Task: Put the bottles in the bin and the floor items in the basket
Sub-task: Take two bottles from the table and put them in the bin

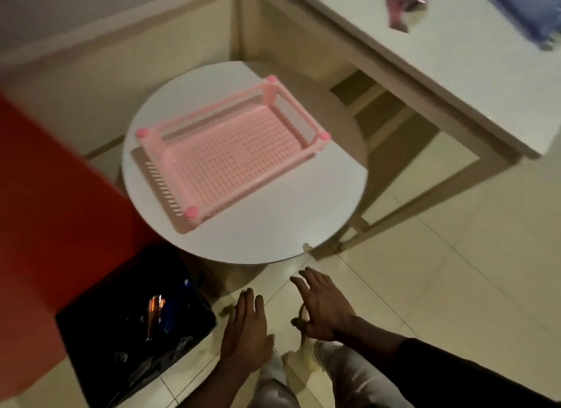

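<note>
Grip: left hand [246, 335] flat, empty | right hand [324, 313] spread over olive loop [297, 322], pinch unclear | secure loop firmly, lift into pink basket [230, 155].

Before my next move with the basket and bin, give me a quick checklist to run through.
1. Pink basket upright, open side up, on the round table: ok.
2. Bin mouth open, beside the table: ok.
3. Bottles inside bin: cannot tell, contents blurred.
4. Left hand free, fingers straight: ok.
5. Right hand gripping the small olive item by its thumb: cannot tell.
</note>
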Demonstrator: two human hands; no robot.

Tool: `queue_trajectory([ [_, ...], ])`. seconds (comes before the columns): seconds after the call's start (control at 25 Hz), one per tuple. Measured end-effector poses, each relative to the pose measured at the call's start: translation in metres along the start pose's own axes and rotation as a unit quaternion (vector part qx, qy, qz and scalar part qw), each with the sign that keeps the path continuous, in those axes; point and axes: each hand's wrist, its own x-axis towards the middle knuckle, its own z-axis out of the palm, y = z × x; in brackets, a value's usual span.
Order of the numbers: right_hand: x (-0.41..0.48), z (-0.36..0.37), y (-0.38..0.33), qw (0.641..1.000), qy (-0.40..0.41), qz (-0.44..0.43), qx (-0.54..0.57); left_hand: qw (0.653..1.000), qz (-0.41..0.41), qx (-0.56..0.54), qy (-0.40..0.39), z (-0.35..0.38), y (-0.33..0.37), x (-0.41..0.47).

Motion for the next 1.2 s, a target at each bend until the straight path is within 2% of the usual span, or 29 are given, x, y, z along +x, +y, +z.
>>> queue_trajectory([
  [0.2, -0.06, 0.008, 0.064, 0.993, 0.045, 0.104, 0.034, 0.994, 0.093, 0.059, 0.028, -0.018, 0.063, 0.03],
  [0.44, -0.12, 0.024, 0.136, 0.982, 0.067, 0.167, 0.066, 0.973, 0.178, 0.139, 0.048, -0.021, 0.143, 0.052],
  [0.92, -0.232, -0.001, 0.369, 0.964, 0.12, 0.219, 0.095, 0.967, 0.199, 0.146, 0.067, 0.008, 0.396, 0.086],
  [1.2, -0.246, -0.03, 0.469, 0.954, 0.155, 0.234, 0.105, 0.962, 0.195, 0.169, 0.087, -0.004, 0.497, 0.135],
])
